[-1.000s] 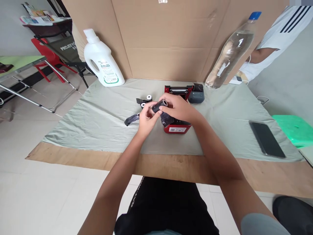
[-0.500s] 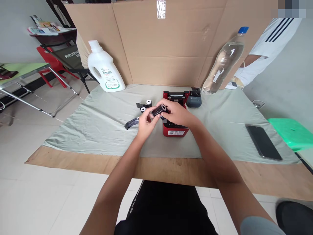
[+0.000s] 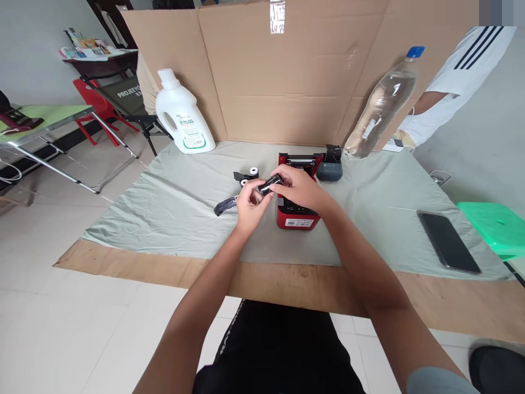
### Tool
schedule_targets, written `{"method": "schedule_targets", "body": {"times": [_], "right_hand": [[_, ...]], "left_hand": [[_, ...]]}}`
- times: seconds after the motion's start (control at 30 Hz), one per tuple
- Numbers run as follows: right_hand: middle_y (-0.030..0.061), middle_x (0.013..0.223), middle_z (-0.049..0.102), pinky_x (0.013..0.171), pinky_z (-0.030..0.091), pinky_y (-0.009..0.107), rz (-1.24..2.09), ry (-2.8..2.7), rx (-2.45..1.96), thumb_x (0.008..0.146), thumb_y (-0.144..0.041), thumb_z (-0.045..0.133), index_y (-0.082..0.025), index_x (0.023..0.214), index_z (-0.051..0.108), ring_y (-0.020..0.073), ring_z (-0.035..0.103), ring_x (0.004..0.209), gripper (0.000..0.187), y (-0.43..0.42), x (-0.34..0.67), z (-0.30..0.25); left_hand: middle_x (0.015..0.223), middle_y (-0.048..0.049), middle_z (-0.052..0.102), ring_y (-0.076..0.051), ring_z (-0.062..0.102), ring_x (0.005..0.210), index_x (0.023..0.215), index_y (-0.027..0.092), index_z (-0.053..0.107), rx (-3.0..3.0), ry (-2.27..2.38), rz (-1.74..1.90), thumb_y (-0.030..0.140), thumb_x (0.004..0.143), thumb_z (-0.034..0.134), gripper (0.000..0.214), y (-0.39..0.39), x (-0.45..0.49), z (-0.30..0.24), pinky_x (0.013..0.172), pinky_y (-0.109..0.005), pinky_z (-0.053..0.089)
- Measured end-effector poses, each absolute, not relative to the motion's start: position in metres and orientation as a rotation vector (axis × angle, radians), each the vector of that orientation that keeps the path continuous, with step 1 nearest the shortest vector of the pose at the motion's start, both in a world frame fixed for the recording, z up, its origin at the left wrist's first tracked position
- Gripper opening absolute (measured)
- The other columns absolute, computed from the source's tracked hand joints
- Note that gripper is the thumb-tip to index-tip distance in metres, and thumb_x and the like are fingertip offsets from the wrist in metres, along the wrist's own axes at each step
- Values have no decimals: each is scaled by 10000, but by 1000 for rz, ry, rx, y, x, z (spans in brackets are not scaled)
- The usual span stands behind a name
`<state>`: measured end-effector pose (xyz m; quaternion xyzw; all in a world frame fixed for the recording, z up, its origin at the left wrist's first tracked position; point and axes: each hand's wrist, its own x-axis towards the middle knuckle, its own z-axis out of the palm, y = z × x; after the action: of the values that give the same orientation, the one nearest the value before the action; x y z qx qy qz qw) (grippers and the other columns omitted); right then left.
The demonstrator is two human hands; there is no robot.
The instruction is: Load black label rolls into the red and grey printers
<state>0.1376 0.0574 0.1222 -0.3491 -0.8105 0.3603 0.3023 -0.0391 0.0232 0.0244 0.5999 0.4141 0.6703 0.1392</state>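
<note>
Both my hands hold a small roll in black shiny wrapping [image 3: 269, 185] above the cloth. My left hand [image 3: 251, 202] grips its left end, and the fingers of my right hand [image 3: 298, 187] close on its right end. Just behind and below my right hand stands a red and black label printer [image 3: 298, 221] with its top raised; my hand hides part of it. Left of the roll lie white paper rolls [image 3: 254, 172] with black wrapping. A crumpled black strip [image 3: 225, 206] rests on the cloth beside my left hand.
A dark grey device [image 3: 330, 169] stands right of the printer. At the back are a white detergent jug [image 3: 185, 117], a tilted water bottle [image 3: 383, 104] and a cardboard panel [image 3: 283, 71]. A phone [image 3: 448, 242] lies at the right. Behind the panel's right edge shows a person's white sleeve [image 3: 463, 71].
The roll has turned in my fingers, so its round end no longer faces me as it did. The whole view has shifted slightly.
</note>
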Motion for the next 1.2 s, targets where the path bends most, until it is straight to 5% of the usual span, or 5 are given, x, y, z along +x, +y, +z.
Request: {"method": "schedule_targets", "body": {"times": [0.43,0.57,0.77,0.97,1.2], "right_hand": [[-16,742,600,684,374,317,646,-2172,-996,943,-342,616,-200,976,672,153,491,674,156,47,122,132],[23,815,688,707,398,324,733,-2188,-973,957,-324,560,-191,917,733,175,563,737,222,47,115,140],[11,857,692,712,414,328,947,-2180,-959,911,-293,601,-215,1064,757,179,560,749,232,55,117,136],[8,862,644,685,405,320,1031,-2263,-941,923,-334,606,-207,946,711,166,530,739,166,55,125,133],[5,951,656,722,474,333,1123,-2258,-957,869,-347,709,-221,1135,676,188,614,800,296,53,131,125]], "left_hand": [[967,-18,655,-71,507,596,1325,237,578,1631,1227,1969,616,984,641,514,26,-27,4,579,-242,453],[938,-9,688,-89,513,601,1436,259,561,1941,1102,1844,652,908,723,678,28,-43,7,623,-262,499],[1407,-138,644,-177,634,844,1569,320,452,2138,1048,1913,677,838,776,876,26,-55,23,822,-371,588],[1323,-116,676,-188,640,848,1596,321,408,2129,1040,1850,664,845,781,907,24,-51,25,869,-400,589],[1303,-107,704,-302,617,1269,1538,289,473,2250,1162,1913,581,858,815,815,24,-53,26,1123,-479,477]]}}
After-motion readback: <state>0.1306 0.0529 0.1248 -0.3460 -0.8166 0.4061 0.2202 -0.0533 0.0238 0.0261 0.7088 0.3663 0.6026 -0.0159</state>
